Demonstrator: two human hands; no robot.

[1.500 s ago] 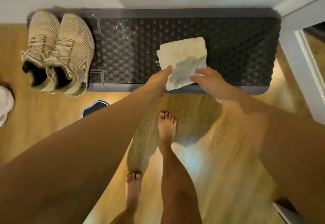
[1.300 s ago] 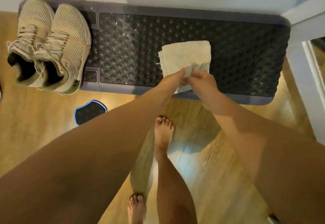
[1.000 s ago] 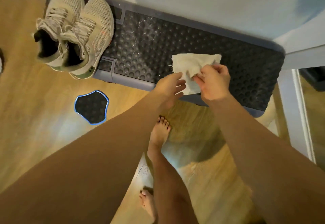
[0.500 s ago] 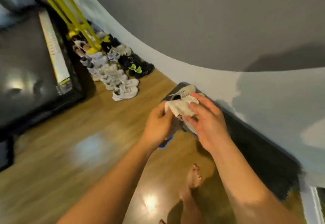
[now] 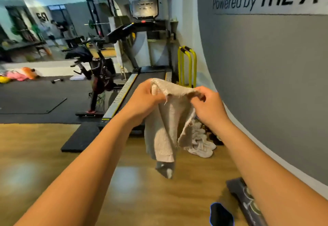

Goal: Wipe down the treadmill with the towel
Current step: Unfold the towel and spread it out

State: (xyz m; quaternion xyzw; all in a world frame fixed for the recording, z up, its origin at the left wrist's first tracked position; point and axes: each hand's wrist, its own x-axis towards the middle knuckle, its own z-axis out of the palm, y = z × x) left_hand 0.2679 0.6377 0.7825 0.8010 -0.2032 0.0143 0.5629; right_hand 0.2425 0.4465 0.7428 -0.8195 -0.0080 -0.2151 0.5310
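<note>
While both arms reach out in front of the person, the left hand (image 5: pixel 142 101) and the right hand (image 5: pixel 209 106) hold the towel (image 5: pixel 166 133) up in the air between them. Each has its fingers curled round the top edge, the left gripping a bunched corner and the right pinching the cloth near it. The rest of the beige towel hangs loose below the hands, its edges frayed and its lowest corner a darker grey. The treadmill (image 5: pixel 150 75) stands well beyond the hands along the grey wall (image 5: pixel 266 83), apart from the towel, its belt running away towards a raised console. Yellow bars (image 5: pixel 187 66) stand just right of it, and an exercise bike (image 5: pixel 95 69) stands to its left on dark matting. Pale shoes (image 5: pixel 200 144) lie on the wooden floor (image 5: pixel 53 154) by the wall, partly hidden behind the towel; the wall bears black lettering, "Powered by THE A"
</note>
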